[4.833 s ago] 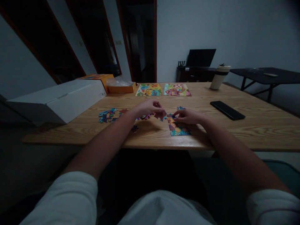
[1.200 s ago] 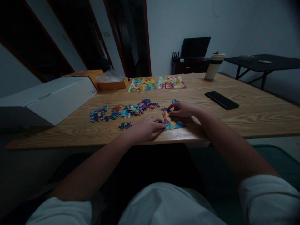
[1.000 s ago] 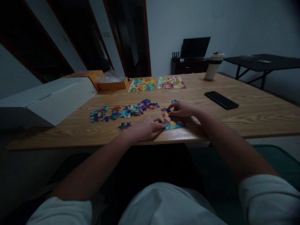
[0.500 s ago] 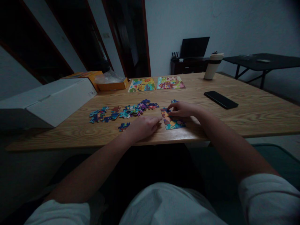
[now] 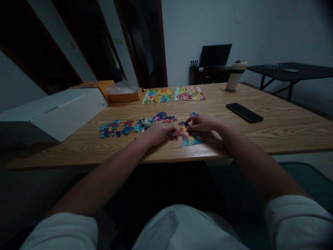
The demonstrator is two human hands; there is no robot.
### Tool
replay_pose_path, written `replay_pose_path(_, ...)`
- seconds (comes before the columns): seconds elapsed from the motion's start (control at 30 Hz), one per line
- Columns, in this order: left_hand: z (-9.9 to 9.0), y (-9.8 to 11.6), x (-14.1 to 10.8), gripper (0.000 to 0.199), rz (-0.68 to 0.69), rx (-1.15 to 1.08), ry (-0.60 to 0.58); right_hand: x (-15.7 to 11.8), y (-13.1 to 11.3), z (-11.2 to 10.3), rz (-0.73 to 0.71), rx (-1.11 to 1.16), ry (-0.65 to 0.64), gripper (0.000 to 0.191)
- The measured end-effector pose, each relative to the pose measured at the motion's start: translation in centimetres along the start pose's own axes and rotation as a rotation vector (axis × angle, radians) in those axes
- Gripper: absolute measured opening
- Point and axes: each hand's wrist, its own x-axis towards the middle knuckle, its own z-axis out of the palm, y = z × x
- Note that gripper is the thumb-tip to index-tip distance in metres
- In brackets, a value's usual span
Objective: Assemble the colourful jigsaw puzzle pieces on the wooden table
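Note:
A partly assembled jigsaw puzzle (image 5: 191, 138) lies near the table's front edge. My left hand (image 5: 159, 132) is closed on a reddish-brown puzzle piece (image 5: 176, 133) at the puzzle's left side; whether the two touch I cannot tell. My right hand (image 5: 203, 122) has its fingers bent, with thumb and fingertips pressed onto the puzzle's upper part. Just beyond that hand sits a small blue puzzle piece (image 5: 193, 114). Loose puzzle pieces (image 5: 140, 124) form a pile behind my left hand, partly hidden by it. More pieces (image 5: 105, 129) lie further left.
Two colourful picture sheets (image 5: 157, 96) (image 5: 189, 93) lie at the back. On the left stand a white box (image 5: 70, 111) and an orange tray (image 5: 127, 97) with clear plastic. A black phone (image 5: 244, 113) and a lidded cup (image 5: 236, 76) are on the right.
My left hand has moved slightly up and now shows a reddish-brown piece at its fingertips. The blue piece beside its wrist is now mostly hidden. My right hand stays on the puzzle.

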Motion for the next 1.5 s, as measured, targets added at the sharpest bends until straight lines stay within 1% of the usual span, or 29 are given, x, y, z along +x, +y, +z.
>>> replay_pose_path(0.03,0.1,-0.2,-0.3,0.042,-0.04,0.047,-0.016,0.0,0.0,0.0,-0.003,-0.008,0.002,0.041)
replay_pose_path(0.1,0.0,-0.2,-0.8,0.051,-0.13,0.093,-0.004,0.1,0.2,0.1,-0.006,-0.022,0.004,0.041)
replay_pose_path(0.17,-0.1,0.1,-1.0,0.05,-0.171,0.055,0.028,0.2,0.4,0.1,-0.006,-0.032,0.007,0.041)
replay_pose_path(0.23,-0.3,0.6,-1.0,0.042,-0.151,-0.01,0.03,0.3,0.6,0.2,-0.007,-0.034,0.003,0.041)
replay_pose_path(0.3,-0.4,1.0,-0.8,0.034,-0.113,-0.058,-0.003,0.3,0.6,0.2,-0.006,-0.026,-0.001,0.042)
replay_pose_path(0.4,-0.3,1.2,-0.5,0.024,-0.102,-0.121,-0.038,0.1,0.5,0.2,-0.006,-0.015,-0.004,0.044)
replay_pose_path(0.47,-0.3,1.2,-0.3,0.021,-0.112,-0.182,-0.038,0.0,0.4,0.1,-0.007,-0.013,-0.002,0.044)
replay_pose_path(0.57,-0.3,1.0,-0.2,0.022,-0.127,-0.241,-0.033,0.0,0.3,0.1,-0.007,-0.01,0.0,0.044)
replay_pose_path(0.63,-0.1,1.0,-0.1,0.025,-0.171,-0.251,-0.006,0.1,0.3,0.1,-0.009,-0.006,0.006,0.044)
replay_pose_path(0.77,0.5,1.0,0.6,0.03,-0.298,-0.242,0.096,0.3,0.7,0.3,-0.019,-0.007,0.019,0.043)
replay_pose_path(0.83,1.0,0.8,1.1,0.025,-0.278,-0.2,0.098,0.4,0.9,0.4,-0.024,-0.009,0.02,0.043)
replay_pose_path(0.9,1.4,0.4,1.5,0.023,-0.201,-0.135,0.064,0.6,1.0,0.4,-0.03,-0.011,0.021,0.044)
replay_pose_path(0.97,1.7,0.2,1.7,0.027,-0.119,-0.079,0.036,0.6,1.0,0.4,-0.039,-0.014,0.021,0.044)
replay_pose_path(1.07,1.6,-0.1,1.8,0.032,-0.063,-0.035,0.015,0.5,0.8,0.3,-0.037,-0.009,0.005,0.044)
replay_pose_path(1.13,1.2,-0.1,1.9,0.031,-0.054,-0.021,-0.02,0.3,0.6,0.3,-0.026,0.0,-0.012,0.045)
replay_pose_path(1.23,0.5,0.0,2.1,0.03,-0.049,-0.01,-0.102,0.2,0.5,0.2,-0.016,0.016,-0.02,0.046)
replay_pose_path(1.3,0.3,0.0,2.4,0.034,-0.065,0.005,-0.137,0.2,0.5,0.2,-0.007,0.023,-0.018,0.047)
replay_pose_path(1.4,0.3,0.0,2.8,0.04,-0.074,0.062,-0.143,0.2,0.4,0.2,-0.003,0.017,-0.019,0.046)
replay_pose_path(1.5,0.5,0.3,3.0,0.04,-0.086,0.147,-0.155,0.1,0.2,0.2,0.004,0.002,-0.019,0.046)
